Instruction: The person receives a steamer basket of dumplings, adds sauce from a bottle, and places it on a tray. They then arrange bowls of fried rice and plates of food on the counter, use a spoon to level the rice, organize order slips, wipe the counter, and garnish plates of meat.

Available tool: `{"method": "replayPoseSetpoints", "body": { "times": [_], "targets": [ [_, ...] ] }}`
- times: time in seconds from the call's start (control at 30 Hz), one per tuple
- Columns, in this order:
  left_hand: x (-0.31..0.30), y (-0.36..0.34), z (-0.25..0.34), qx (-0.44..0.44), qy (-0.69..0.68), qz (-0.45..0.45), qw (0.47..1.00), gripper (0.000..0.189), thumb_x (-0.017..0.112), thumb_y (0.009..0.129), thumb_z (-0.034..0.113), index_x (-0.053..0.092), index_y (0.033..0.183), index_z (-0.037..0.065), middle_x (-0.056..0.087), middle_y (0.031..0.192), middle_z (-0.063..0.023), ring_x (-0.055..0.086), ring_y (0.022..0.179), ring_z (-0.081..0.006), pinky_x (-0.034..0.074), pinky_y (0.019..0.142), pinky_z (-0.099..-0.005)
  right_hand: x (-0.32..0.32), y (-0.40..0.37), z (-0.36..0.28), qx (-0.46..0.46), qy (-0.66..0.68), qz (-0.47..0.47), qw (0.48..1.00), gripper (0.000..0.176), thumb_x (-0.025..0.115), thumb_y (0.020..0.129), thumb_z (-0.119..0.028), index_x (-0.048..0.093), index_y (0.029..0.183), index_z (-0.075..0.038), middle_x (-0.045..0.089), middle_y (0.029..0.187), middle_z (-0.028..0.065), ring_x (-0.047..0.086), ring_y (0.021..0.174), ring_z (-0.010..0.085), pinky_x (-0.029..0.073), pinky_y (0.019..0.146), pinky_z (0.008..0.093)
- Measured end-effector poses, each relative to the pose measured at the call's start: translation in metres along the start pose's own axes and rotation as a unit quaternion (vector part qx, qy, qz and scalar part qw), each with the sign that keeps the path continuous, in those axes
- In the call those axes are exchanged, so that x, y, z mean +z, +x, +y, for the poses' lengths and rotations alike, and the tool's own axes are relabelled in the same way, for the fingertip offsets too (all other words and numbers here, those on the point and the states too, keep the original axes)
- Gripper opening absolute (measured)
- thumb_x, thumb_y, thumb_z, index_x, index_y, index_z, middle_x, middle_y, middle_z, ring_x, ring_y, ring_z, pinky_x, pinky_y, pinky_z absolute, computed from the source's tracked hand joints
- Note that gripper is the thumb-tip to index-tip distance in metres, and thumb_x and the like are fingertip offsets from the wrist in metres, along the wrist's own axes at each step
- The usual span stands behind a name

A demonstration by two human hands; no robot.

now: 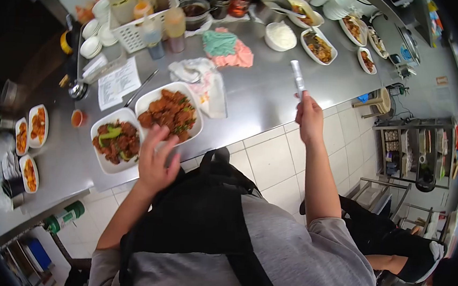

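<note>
My left hand (157,161) hovers at the near rims of two white dishes, its fingers apart and holding nothing. One white dish (194,132) is heaped with saucy browned pieces (172,111) and green bits. Beside it, a second white dish (97,159) carries darker browned pieces with a green pepper (110,132) on top. My right hand (310,117) is raised out over the counter's front edge, closed around a slim, whitish, shiny stick (297,76) that points away from me; its exact kind does not show. A white cloth (194,76) with orange stains lies behind the dishes.
Squeeze bottles (175,23) stand at a white basket (132,36). Green and pink cloths (228,46), a rice bowl (281,37) and filled dishes (319,47) line the steel counter (260,91). Small dishes (30,176) sit left. Another person (388,241) is at my right.
</note>
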State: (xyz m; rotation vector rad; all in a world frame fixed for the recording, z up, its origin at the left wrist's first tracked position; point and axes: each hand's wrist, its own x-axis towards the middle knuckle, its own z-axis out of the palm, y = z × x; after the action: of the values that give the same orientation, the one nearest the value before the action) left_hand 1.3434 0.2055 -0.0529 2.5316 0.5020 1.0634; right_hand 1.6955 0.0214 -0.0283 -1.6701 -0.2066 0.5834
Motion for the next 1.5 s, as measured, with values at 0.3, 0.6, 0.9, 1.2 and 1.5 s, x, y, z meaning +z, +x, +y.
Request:
{"method": "replayPoseSetpoints", "body": {
  "times": [0.3,0.6,0.9,1.2,1.5],
  "targets": [
    [0.09,0.027,0.055,-0.172,-0.272,-0.271,0.907,0.035,0.061,0.084,-0.001,0.06,0.118,0.007,0.066,0.105,-0.0124,0.068,0.092,-0.0224,0.054,0.081,-0.0323,-0.187,0.248,0.032,-0.059,0.146,0.29,0.944,0.026,0.063,0.092,-0.021,0.049,0.098,0.0,0.055,0.077,0.0075,0.056,0.06,0.0164,0.044,0.046,0.0251],
    [0.169,0.05,0.068,-0.328,-0.325,-0.259,0.848,0.034,0.056,0.09,-0.001,0.055,0.123,0.003,0.06,0.084,-0.0036,0.061,0.064,-0.0084,0.049,0.058,-0.0221,-0.345,0.437,0.025,-0.049,0.306,0.431,0.848,0.034,0.061,0.093,-0.017,0.049,0.108,0.01,0.058,0.099,0.0183,0.063,0.07,0.0263,0.061,0.059,0.0351],
    [0.172,0.058,0.066,-0.368,-0.326,-0.284,0.823,0.036,0.055,0.086,-0.006,0.053,0.121,0.001,0.057,0.08,-0.0046,0.06,0.061,-0.0083,0.049,0.054,-0.0207,-0.396,0.481,0.013,-0.057,0.281,0.431,0.855,0.028,0.06,0.089,-0.001,0.049,0.107,0.017,0.059,0.107,0.023,0.068,0.081,0.0318,0.064,0.064,0.0395],
    [0.178,0.069,0.071,-0.43,-0.354,-0.264,0.787,0.026,0.054,0.093,0.0,0.055,0.118,0.0,0.057,0.083,-0.0034,0.06,0.063,-0.0086,0.051,0.056,-0.0215,-0.375,0.258,-0.011,-0.173,0.104,0.308,0.93,0.017,0.057,0.087,-0.001,0.044,0.098,0.002,0.056,0.09,0.011,0.065,0.073,0.0218,0.062,0.068,0.036],
    [0.197,0.101,0.098,-0.352,-0.399,-0.329,0.78,0.039,0.041,0.101,0.016,0.041,0.139,0.007,0.061,0.089,-0.0092,0.061,0.068,-0.0151,0.053,0.063,-0.0265,-0.128,0.045,0.027,0.099,0.113,0.012,0.989,0.014,0.058,0.089,-0.001,0.045,0.091,-0.005,0.052,0.085,0.0039,0.06,0.073,0.0133,0.063,0.064,0.0324]
  ]
}}
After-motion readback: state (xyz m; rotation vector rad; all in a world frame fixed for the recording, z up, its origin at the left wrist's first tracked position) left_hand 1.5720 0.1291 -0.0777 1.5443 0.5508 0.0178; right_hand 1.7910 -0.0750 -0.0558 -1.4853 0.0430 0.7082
